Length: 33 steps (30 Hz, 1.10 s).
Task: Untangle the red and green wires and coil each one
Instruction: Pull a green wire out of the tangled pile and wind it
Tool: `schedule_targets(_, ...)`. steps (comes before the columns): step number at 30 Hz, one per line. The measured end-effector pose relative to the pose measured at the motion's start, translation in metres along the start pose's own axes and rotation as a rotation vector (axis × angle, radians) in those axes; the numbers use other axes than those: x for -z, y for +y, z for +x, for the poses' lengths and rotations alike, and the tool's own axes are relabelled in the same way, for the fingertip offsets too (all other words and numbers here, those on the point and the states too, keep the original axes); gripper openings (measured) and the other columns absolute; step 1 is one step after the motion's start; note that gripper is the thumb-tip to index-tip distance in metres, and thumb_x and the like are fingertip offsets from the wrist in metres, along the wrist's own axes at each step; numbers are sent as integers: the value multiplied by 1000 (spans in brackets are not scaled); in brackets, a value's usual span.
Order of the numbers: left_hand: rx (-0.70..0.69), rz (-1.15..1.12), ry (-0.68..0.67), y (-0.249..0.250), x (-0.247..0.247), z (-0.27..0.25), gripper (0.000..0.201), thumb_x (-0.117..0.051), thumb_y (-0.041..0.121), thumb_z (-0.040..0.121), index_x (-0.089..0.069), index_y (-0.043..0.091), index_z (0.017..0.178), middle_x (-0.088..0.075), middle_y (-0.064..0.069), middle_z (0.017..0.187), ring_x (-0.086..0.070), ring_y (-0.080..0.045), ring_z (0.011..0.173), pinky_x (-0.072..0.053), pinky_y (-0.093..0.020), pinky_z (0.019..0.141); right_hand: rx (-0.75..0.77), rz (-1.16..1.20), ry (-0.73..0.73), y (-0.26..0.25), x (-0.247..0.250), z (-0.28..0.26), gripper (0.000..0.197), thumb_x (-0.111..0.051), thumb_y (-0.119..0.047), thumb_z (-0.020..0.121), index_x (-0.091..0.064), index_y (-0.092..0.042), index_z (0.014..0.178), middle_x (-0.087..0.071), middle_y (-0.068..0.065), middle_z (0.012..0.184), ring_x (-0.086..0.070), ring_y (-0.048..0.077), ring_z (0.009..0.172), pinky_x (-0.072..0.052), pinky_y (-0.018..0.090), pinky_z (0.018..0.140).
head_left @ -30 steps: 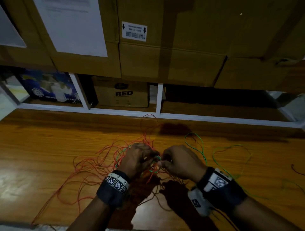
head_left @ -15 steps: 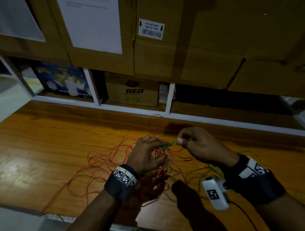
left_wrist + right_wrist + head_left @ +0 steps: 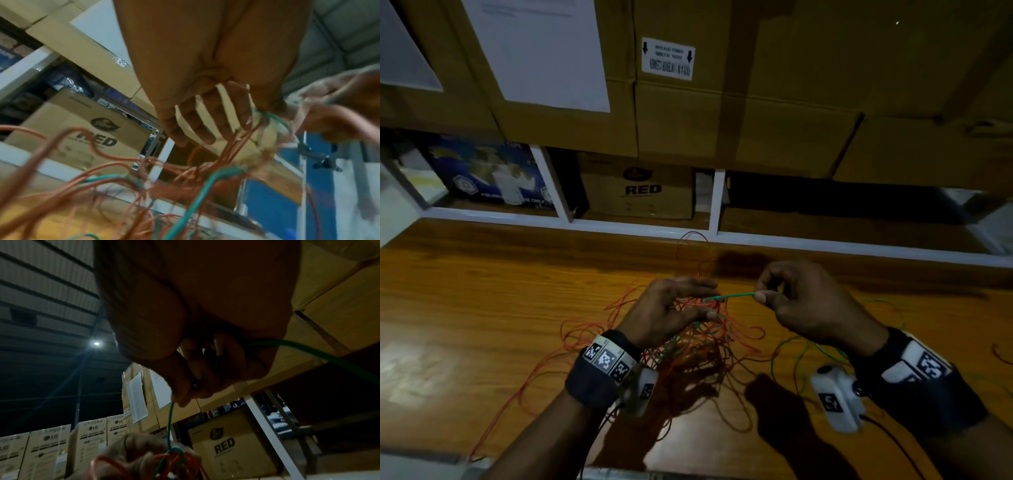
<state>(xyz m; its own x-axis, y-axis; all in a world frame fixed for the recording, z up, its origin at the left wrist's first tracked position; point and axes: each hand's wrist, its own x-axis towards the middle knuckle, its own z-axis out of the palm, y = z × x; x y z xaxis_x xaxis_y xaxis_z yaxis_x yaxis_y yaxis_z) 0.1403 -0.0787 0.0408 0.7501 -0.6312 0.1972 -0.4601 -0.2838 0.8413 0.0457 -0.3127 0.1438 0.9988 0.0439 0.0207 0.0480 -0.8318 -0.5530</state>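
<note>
A tangle of red wire [image 3: 698, 346] and green wire [image 3: 736, 295] hangs over the wooden table [image 3: 482, 308]. My left hand [image 3: 714, 298] pinches the knot of the tangle between thumb and forefinger, and red loops [image 3: 115, 157] droop below the left hand [image 3: 252, 116]. My right hand [image 3: 760, 296] pinches the green strand a short way to the right of the knot, so the strand runs taut between both hands. In the right wrist view the right hand [image 3: 180, 400] holds the green wire [image 3: 169, 423], which leads down to the knot.
Loose red loops [image 3: 585, 329] spread left on the table and slack green wire [image 3: 801, 356] lies to the right. A white shelf frame [image 3: 715, 202] runs along the far edge, with a carton marked RED [image 3: 640, 192], a blue box [image 3: 489, 171] and large cartons [image 3: 756, 102] above.
Both hands were together at the knot. The right hand has since lifted and drawn a green strand out to the right, now farther from the left hand, which keeps the tangle.
</note>
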Motion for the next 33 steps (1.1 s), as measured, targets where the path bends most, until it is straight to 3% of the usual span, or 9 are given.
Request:
schedule_targets(4, 4, -135, 75, 7, -9, -8, 15, -83, 31, 85, -82, 21, 96, -77, 7, 100, -72, -15, 97, -58, -47, 85, -26, 23, -3, 8, -25, -2, 14, -73, -23, 94, -67, -24, 81, -64, -12, 81, -56, -11, 69, -37, 10, 53)
schedule_targets(6, 63, -148, 40, 7, -12, -11, 5, -79, 22, 90, -82, 19, 91, -79, 6, 91, -74, -15, 88, -59, -48, 80, -44, 29, 12, 13, -40, -4, 15, -74, -25, 91, -67, -26, 79, -65, -11, 80, -58, -3, 70, -44, 19, 59)
schedule_targets(10, 193, -82, -38, -2, -16, -18, 8, -83, 20, 85, -83, 24, 93, -79, 10, 91, -74, -7, 87, -62, -41, 79, -69, 35, 37, 20, -53, -7, 15, -73, -27, 92, -66, -30, 79, -64, -14, 81, -55, 0, 70, -47, 31, 64)
schedule_targets(15, 201, -168, -46, -4, -30, -22, 7, -83, 18, 86, -83, 22, 81, -79, -1, 81, -76, -24, 78, -60, -49, 71, -38, 53, 40, 21, -52, -6, 14, -73, -28, 93, -65, -29, 81, -65, -13, 83, -55, -1, 70, -44, 25, 61)
schedule_targets(19, 238, -198, 112, -7, -39, -20, 17, -73, 9, 93, -77, 7, 77, -73, -12, 68, -69, -26, 63, -56, -52, 65, -4, 41, -26, 18, -54, -12, 14, -75, -24, 93, -67, -29, 82, -65, -14, 85, -56, -3, 73, -40, 18, 62)
schedule_targets(24, 225, -353, 222, 10, -32, -17, 16, -62, 9, 101, -70, 1, 89, -74, -15, 76, -70, -29, 66, -58, -44, 66, -39, -67, -54, 24, -66, -23, 27, -76, -23, 86, -57, -35, 72, -65, -14, 82, -62, 10, 82, -53, 38, 71)
schedule_targets(26, 256, -411, 263, 17, -25, -16, 17, -59, 7, 102, -66, 4, 87, -67, -12, 71, -62, -26, 56, -54, -40, 56, -90, -120, -61, 29, -67, -27, 32, -74, -19, 83, -51, -36, 68, -65, -13, 83, -64, 13, 84, -52, 35, 66)
schedule_targets(30, 429, -521, 215, 18, -10, -18, 28, -60, 2, 97, -65, 8, 70, -41, -3, 52, -26, -14, 43, -21, -27, 47, -158, -249, -16, 41, -54, -32, 26, -64, -13, 77, -51, -35, 73, -65, -9, 89, -62, 21, 87, -36, 29, 61)
schedule_targets(33, 417, -359, 21, 23, 1, -22, 19, -69, 6, 95, -72, -1, 77, -44, 2, 46, -30, -14, 36, -27, -20, 42, -150, -316, 64, 50, -43, -32, 27, -66, -9, 78, -54, -33, 78, -65, -9, 90, -61, 21, 83, -32, 26, 56)
